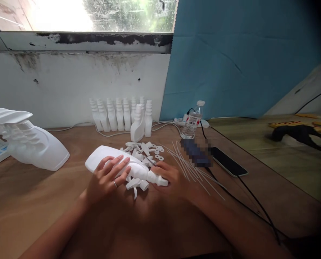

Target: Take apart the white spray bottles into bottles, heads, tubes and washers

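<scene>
A white spray bottle [106,153] lies on its side above the table, its trigger head pointing right. My left hand [110,176] rests over the bottle's body, fingers curved around it, with a ring on one finger. At the other end, my right hand [173,180] is closed around the spray head [160,180]; part of its fingers is hidden. A thin grey piece [149,160] sticks out by the right fingertips, too small to name. Loose white trigger heads [136,184] lie under and behind the bottle, with small white rings [160,158] beside them.
Several white bottles [119,115] stand by the wall; assembled spray bottles [47,147] lie at left. Thin white tubes [187,165] are spread at right, near a water bottle [191,124], a pixelated dark object [197,153] and a phone [229,162] with a cable [257,205].
</scene>
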A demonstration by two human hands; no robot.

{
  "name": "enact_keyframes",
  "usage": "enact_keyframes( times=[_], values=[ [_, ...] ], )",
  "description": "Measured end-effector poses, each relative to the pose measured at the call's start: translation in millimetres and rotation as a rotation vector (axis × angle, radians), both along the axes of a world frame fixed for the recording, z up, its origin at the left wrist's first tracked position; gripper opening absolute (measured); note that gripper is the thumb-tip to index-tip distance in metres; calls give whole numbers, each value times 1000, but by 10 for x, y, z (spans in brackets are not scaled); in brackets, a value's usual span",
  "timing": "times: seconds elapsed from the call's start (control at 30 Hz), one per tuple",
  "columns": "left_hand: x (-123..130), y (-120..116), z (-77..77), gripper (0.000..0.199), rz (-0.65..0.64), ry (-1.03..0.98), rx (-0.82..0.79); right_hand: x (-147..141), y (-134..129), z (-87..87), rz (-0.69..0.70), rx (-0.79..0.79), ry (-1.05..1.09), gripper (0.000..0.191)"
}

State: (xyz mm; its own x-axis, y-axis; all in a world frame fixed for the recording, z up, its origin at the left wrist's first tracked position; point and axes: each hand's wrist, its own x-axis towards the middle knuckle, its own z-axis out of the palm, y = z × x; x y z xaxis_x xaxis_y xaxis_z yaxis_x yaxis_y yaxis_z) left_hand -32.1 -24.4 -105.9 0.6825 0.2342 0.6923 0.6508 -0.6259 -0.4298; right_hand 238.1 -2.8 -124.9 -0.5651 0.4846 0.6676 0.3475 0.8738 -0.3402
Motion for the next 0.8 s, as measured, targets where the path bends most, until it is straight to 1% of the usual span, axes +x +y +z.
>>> enact_keyframes(
  times=[0.07, 0.1, 0.13, 0.17, 0.2, 0.27, 0.37, 0.43, 0.5, 0.57, 0.63, 0.67, 0.7, 0.73, 0.77, 0.8],
  values=[
    [-45, 41, 41, 26, -38, 62, -76, 90, 75, 56, -31, 320, -141, 18],
    [-60, 58, 82, 29, -62, 81, -117, 127, 106, 82, -48, 432, -180, 18],
    [-66, 68, 138, 32, -85, 91, -167, 160, 132, 105, -63, 504, -197, 20],
    [-64, 70, 210, 35, -101, 92, -228, 187, 155, 120, -76, 538, -198, 24],
    [-52, 65, 297, 36, -105, 89, -303, 211, 173, 128, -83, 540, -192, 26],
    [-6, 44, 500, 37, -65, 89, -495, 252, 199, 118, -93, 475, -184, 28],
    [75, 55, 822, 32, 11, 133, -849, 314, 219, 73, -124, 344, -185, 23],
    [88, 135, 1010, 29, 4, 158, -1055, 372, 225, 56, -157, 306, -200, 18],
    [30, 277, 1162, 31, 3, 127, -1220, 453, 234, 69, -215, 358, -191, 15],
    [-100, 456, 1275, 38, 74, 2, -1347, 543, 255, 107, -321, 487, -110, 15],
    [-274, 648, 1335, 44, 209, -201, -1434, 611, 289, 152, -452, 595, 59, 21],
    [-359, 746, 1337, 48, 273, -303, -1460, 629, 310, 170, -519, 608, 162, 25],
    [-433, 847, 1317, 52, 309, -397, -1460, 633, 330, 185, -578, 587, 261, 28],
    [-489, 951, 1273, 56, 319, -492, -1421, 625, 349, 195, -628, 538, 349, 29],
    [-521, 1062, 1203, 58, 300, -596, -1325, 607, 364, 199, -667, 471, 418, 28],
    [-529, 1180, 1110, 58, 268, -701, -1197, 583, 376, 200, -697, 397, 473, 26]
  ],
)
